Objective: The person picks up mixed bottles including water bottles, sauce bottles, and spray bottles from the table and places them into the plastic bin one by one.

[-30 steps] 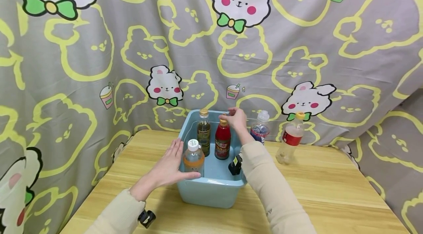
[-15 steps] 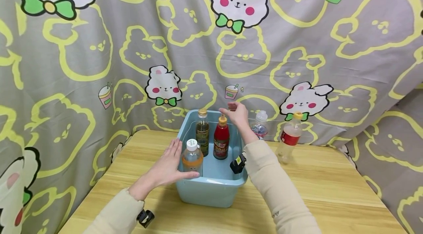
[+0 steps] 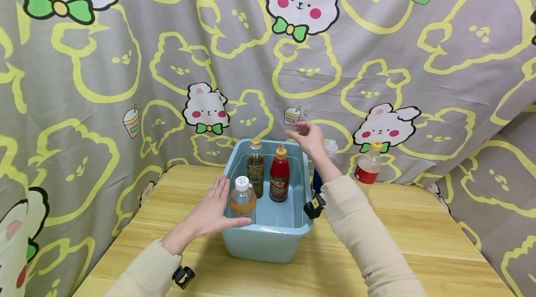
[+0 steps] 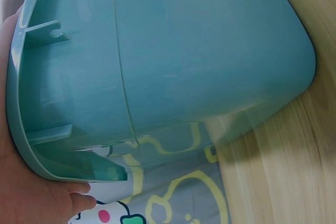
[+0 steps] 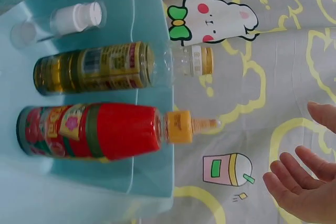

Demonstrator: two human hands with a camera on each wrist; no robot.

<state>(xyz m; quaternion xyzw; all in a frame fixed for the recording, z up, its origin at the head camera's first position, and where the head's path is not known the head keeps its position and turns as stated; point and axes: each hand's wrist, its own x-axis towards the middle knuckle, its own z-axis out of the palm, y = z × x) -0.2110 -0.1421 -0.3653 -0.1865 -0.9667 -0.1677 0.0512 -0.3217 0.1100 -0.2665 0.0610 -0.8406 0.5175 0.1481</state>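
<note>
A light blue tub (image 3: 268,246) stands on the table with several items inside. My left hand (image 3: 209,213) rests on its near left corner, fingers straight along the left rim and thumb along the front rim. Beside that hand is a clear bottle (image 3: 243,201) with a white cap and orange band. Behind it stand an oil bottle (image 3: 255,169) with a gold cap and a red sauce bottle (image 3: 279,177) with a pointed yellow cap, both upright. My right hand (image 3: 311,139) hovers above the tub's back right rim, fingers loosely bent, holding nothing.
To the tub's right stand a clear bottle (image 3: 331,148), partly behind my right arm, and a red-labelled plastic bottle (image 3: 367,171) with a yellow cap. The right wrist view shows a small white-capped container (image 5: 79,18) in the tub. A patterned curtain (image 3: 247,69) hangs behind.
My right hand has risen from the red sauce bottle's cap and shifted right. The sauce bottle keeps its place in the tub. My left hand has stayed on the corner.
</note>
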